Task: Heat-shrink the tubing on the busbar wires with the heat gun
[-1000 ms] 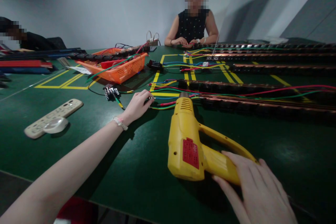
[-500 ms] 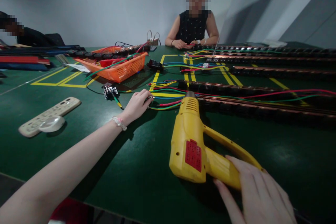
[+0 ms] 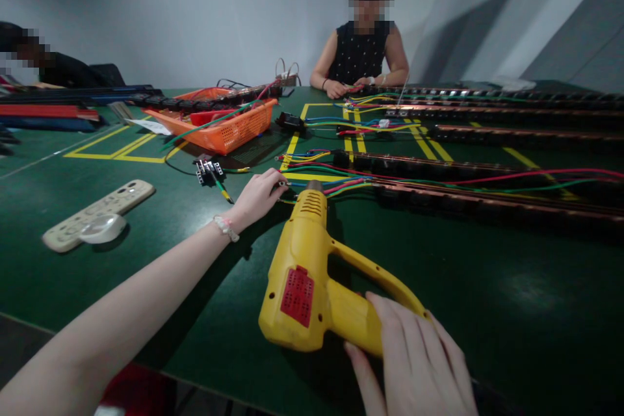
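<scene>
Head view: your right hand [image 3: 414,364] grips the gun [image 3: 302,273]; your left hand [image 3: 256,198] pinches a wire [image 3: 341,186] at its tip. Likely heating; aim steady.

— What have we got in hand?
— Our right grip [image 3: 414,364] closes over the handle of the yellow heat gun [image 3: 305,260], whose nozzle points at the wires [image 3: 336,185] on the green tabletop [image 3: 511,286].
— And the other?
— Our left grip [image 3: 256,198] pinches the wires' ends just beside that nozzle. Farther left we see a remote [image 3: 97,211] and an orange basket [image 3: 229,130]; a person [image 3: 363,58] sits across.
</scene>
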